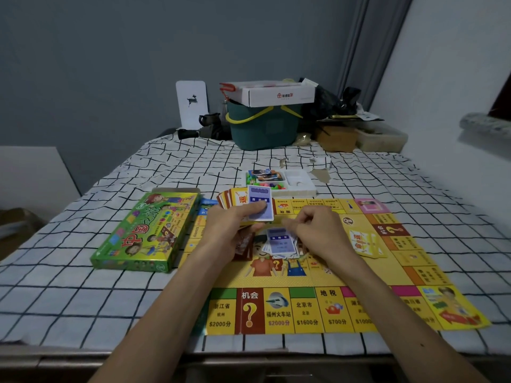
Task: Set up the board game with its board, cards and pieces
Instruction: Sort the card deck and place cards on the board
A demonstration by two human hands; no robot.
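1. Left hand [232, 225] grips a fan of cards [243, 201] over the far side of the board [304, 308], thumb pressed across the front blue card;
2. Right hand [312, 228] hovers just beside it, fingers curled; whether they pinch a card, I cannot tell;
3. The board lies flat on the checked cloth [83, 286]; a loose pile of blue cards [279, 243] sits at its centre, a yellow stack [365, 241] toward its right;
4. White tray [301, 190] with coloured pieces lies just beyond the board; green game box [143, 230] lies beside its left edge.
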